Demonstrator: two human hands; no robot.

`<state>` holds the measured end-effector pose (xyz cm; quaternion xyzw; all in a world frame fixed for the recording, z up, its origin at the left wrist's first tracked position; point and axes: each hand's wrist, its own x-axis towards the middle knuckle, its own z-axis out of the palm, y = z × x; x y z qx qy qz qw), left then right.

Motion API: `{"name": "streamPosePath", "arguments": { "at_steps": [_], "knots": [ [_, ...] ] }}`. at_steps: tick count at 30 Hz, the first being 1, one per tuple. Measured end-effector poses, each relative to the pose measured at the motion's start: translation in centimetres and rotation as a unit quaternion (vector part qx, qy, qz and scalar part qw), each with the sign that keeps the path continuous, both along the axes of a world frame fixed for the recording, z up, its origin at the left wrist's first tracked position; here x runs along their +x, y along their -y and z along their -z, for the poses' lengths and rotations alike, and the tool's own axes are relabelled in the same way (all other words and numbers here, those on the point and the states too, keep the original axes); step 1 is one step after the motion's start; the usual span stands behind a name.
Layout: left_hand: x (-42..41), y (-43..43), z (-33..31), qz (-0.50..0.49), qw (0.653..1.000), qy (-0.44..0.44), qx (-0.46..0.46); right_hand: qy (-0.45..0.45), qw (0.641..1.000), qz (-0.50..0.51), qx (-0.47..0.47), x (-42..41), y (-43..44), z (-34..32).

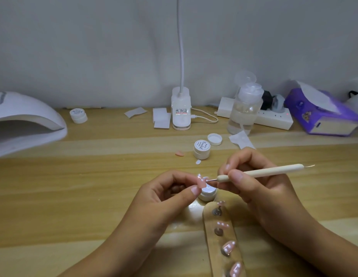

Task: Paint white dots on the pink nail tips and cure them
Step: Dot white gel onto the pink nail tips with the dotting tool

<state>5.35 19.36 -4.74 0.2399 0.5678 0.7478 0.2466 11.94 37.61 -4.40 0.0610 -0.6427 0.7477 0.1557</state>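
Note:
My left hand point(166, 196) pinches a pink nail tip point(201, 181) between thumb and fingers, above an open white gel pot point(209, 193). White dots show on the tip. My right hand point(252, 182) grips a cream dotting pen point(260, 172) like a pencil, its metal point touching the held tip. A wooden holder strip point(210, 244) runs toward me at the lower right and carries several pink tips point(228, 246) with white dots. The white curing lamp point(24, 120) stands at the far left.
A closed gel pot point(202, 149), a loose lid point(214, 139), a stray pink tip point(179, 153) and a small white tip point(198, 162) lie beyond my hands. A desk lamp base point(181, 108), clear bottle point(245, 108), power strip point(274, 118), purple tissue box point(322, 114), another pot point(78, 115) and white pads point(161, 117) line the back.

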Motion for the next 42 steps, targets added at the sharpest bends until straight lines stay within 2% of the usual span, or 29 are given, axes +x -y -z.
{"name": "streamPosePath", "arguments": {
  "at_steps": [19,24,36,42],
  "knots": [
    [0.35,0.02,-0.45,-0.008,1.000,-0.002,-0.013,-0.007,1.000,0.025,-0.012,-0.11,0.33,-0.24],
    [0.35,-0.02,-0.48,-0.009,1.000,-0.013,-0.018,-0.024,1.000,-0.003,0.015,0.16,0.30,-0.24],
    [0.51,-0.05,-0.77,0.013,1.000,-0.027,0.004,-0.025,0.999,-0.030,-0.007,0.32,0.50,-0.33],
    [0.49,0.00,-0.73,0.014,1.000,-0.028,0.004,-0.029,0.999,-0.034,0.021,0.43,0.56,-0.49]
  ]
}}
